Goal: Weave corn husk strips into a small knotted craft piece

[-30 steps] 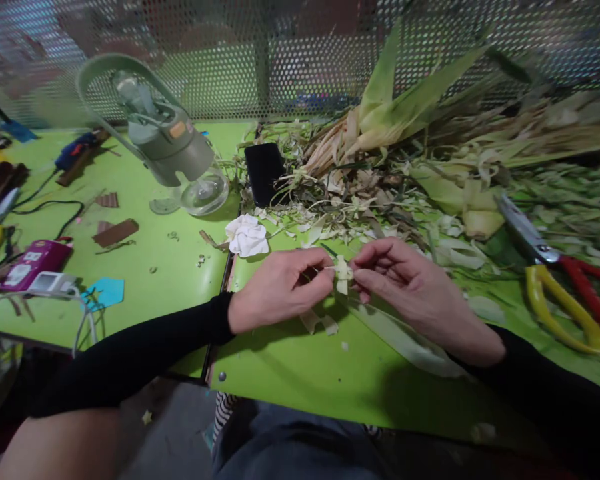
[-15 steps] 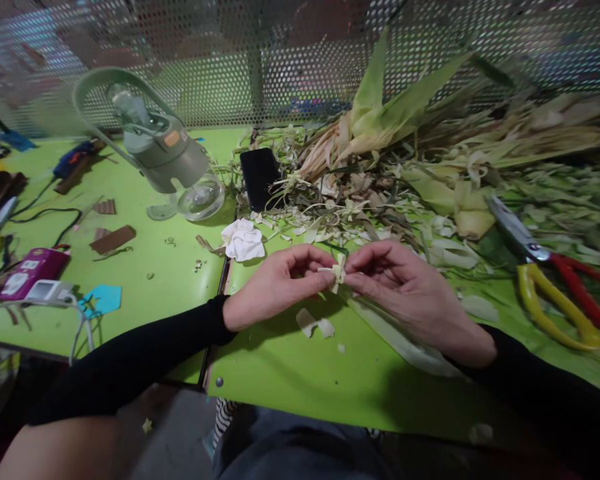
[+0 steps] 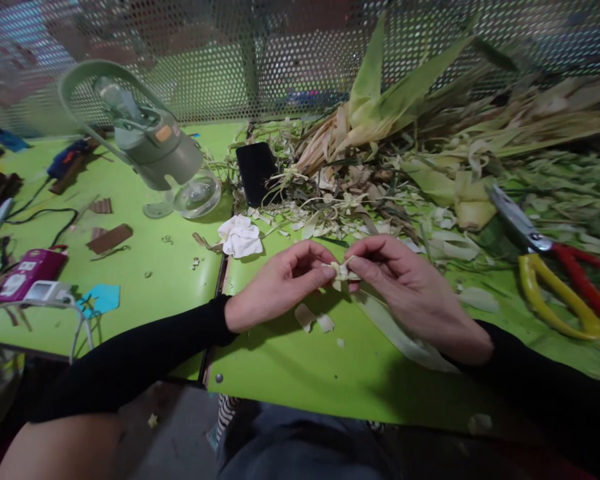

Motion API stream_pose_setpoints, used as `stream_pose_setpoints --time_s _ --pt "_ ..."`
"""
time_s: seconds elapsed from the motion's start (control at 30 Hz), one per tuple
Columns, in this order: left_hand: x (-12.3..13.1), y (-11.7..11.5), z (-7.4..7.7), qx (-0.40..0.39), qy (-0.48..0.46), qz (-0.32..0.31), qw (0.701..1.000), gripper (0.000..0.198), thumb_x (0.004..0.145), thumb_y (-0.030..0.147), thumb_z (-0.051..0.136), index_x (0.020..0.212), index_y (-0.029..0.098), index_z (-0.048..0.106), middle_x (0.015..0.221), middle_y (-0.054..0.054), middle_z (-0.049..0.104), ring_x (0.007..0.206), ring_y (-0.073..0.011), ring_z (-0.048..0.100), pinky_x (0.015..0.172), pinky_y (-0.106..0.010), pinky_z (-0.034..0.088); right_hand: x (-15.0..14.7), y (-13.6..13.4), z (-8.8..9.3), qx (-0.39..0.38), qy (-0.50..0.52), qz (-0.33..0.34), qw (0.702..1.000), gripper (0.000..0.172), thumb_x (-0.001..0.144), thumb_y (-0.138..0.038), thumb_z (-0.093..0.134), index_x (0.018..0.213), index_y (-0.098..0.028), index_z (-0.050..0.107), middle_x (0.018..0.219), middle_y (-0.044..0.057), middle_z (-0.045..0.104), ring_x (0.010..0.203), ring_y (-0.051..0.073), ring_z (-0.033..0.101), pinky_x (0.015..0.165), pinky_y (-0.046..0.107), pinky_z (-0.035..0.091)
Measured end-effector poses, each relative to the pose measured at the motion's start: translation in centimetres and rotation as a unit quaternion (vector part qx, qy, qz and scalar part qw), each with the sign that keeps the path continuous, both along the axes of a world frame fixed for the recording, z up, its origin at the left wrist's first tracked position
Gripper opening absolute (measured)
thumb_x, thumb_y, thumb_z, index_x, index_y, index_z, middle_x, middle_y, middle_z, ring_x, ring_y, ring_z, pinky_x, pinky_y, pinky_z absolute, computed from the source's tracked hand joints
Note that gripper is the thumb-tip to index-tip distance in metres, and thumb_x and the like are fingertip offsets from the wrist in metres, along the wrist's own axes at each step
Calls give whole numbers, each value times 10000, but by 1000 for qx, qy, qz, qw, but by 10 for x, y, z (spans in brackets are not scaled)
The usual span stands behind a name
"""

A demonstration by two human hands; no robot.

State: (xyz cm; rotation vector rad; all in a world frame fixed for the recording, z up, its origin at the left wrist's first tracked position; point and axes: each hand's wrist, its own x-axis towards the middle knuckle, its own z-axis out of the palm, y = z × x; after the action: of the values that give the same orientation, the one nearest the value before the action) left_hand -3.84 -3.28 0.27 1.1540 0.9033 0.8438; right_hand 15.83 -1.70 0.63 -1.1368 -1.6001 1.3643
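Observation:
My left hand [image 3: 280, 283] and my right hand [image 3: 410, 290] meet above the green table [image 3: 300, 373], both in black sleeves. Between their pinched fingertips is a small pale folded piece of corn husk [image 3: 341, 269]. Each hand grips one side of it. A long pale husk strip [image 3: 400, 330] lies on the table under my right hand. Two small husk scraps [image 3: 314, 319] lie just below the hands.
A heap of corn husks and leaves [image 3: 405, 160] fills the back right. Red and yellow-handled scissors [image 3: 555, 267] lie at right. A black phone [image 3: 255, 172], a white husk flower [image 3: 240, 236], a green desk fan [image 3: 145, 137], a pink device [image 3: 23, 273] and cables sit left.
The husk piece has turned from upright to lying flatter between the fingertips. Both hands stayed in place, fingers working slightly.

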Motion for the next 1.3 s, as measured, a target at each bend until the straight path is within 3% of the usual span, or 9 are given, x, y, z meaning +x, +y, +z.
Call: stream_pose_setpoints --time_s 0.27,0.53,0.8,1.07,1.3 --pt "0 0 -1 -1 -7 -3 1000 272 881 370 716 957 152 572 885 -8 616 785 -88 574 731 -232 474 -3 -3 4 21 5 12 1000 237 873 -448 745 897 -234 647 829 4 648 644 133 591 615 292 567" --pt "1 0 -3 -20 -37 18 999 180 908 276 682 969 154 565 796 24 598 700 -58 558 703 -216 480 0 -1 4 -5 -6 9 1000 259 876 -455 735 994 -235 667 912 30 687 735 157 642 653 305 585" --pt "5 -1 -5 -71 -71 -20 995 426 720 280 863 1001 156 568 820 26 610 711 -55 577 699 -214 506 3 0 -1 32 -50 0 998 243 868 -452 738 909 -235 637 810 6 623 662 139 558 567 267 495" --pt "8 -4 -9 -63 -56 -42 996 315 739 186 805 963 139 589 783 45 571 685 -38 524 675 -199 462 -1 -6 -1 100 -107 -38 988 165 955 -385 605 911 -226 593 778 8 583 642 142 510 582 297 437" --pt "7 -5 -5 -26 -13 22 999 265 797 204 758 1002 146 599 838 14 594 706 -51 527 680 -207 475 1 -2 1 59 -102 1 993 294 899 -504 690 996 -230 643 815 20 646 696 163 580 580 284 460"
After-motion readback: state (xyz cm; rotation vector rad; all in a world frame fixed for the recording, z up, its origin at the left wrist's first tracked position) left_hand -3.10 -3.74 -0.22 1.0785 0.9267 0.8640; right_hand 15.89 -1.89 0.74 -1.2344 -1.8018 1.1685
